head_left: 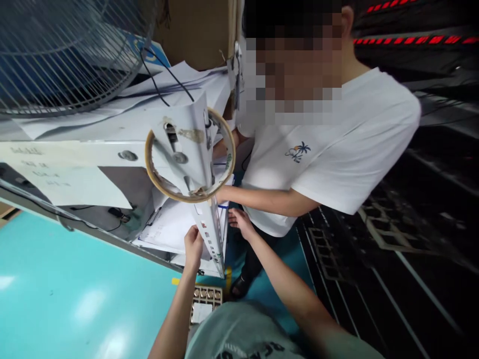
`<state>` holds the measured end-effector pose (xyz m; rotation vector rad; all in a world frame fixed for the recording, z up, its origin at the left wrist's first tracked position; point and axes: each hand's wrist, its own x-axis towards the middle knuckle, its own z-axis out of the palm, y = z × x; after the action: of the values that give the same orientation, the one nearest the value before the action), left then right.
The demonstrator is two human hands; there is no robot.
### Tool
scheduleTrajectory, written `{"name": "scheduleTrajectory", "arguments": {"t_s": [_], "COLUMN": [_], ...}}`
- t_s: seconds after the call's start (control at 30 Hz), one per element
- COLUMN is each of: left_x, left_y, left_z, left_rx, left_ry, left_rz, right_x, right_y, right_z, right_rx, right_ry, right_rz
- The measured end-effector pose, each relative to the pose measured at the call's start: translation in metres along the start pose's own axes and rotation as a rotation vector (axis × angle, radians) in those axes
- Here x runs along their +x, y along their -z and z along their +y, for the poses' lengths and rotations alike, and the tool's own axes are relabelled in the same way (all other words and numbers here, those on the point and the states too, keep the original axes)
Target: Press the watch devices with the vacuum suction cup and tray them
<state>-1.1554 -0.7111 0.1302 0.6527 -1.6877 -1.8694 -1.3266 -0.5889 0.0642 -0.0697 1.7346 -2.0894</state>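
Note:
My left hand (193, 245) is at the left side of a white slotted shelf post (209, 224), its fingers curled closed beside a stack of white papers (172, 224) on the lower shelf. Whatever those fingers hold, if anything, is hidden. On the other side of the post, my right hand (241, 223) has its fingers loosely stretched and apart, with nothing visible in them. It is just below the co-worker's forearm (269, 199), whose hand reaches to blue-edged papers or folders (223, 204) behind the post. A roll of tape (231, 154) hangs around the post's top.
A large wire-caged fan (75, 55) and loose paper sheets (175, 82) sit on top of the shelf. A co-worker in a white T-shirt (318, 144) stands close on the right. On the floor is a compartmented tray (218, 294). Dark racks (430, 199) line the right side.

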Motion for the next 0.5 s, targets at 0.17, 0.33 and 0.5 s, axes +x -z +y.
{"name": "scheduleTrajectory", "arguments": {"t_s": [0.17, 0.33, 0.5], "left_x": [-0.004, -0.003, 0.021], "left_y": [0.007, 0.009, -0.012], "left_z": [-0.002, 0.002, 0.008], "left_rx": [0.013, -0.045, -0.166], "left_ry": [0.025, 0.101, 0.178], "left_rz": [0.002, -0.027, -0.112], "right_x": [0.031, 0.031, 0.029], "right_y": [-0.019, -0.017, -0.026], "right_z": [-0.019, -0.028, -0.051], "right_rx": [-0.014, -0.049, -0.044], "right_ry": [0.001, 0.084, 0.144], "right_rz": [0.002, -0.052, -0.079]}}
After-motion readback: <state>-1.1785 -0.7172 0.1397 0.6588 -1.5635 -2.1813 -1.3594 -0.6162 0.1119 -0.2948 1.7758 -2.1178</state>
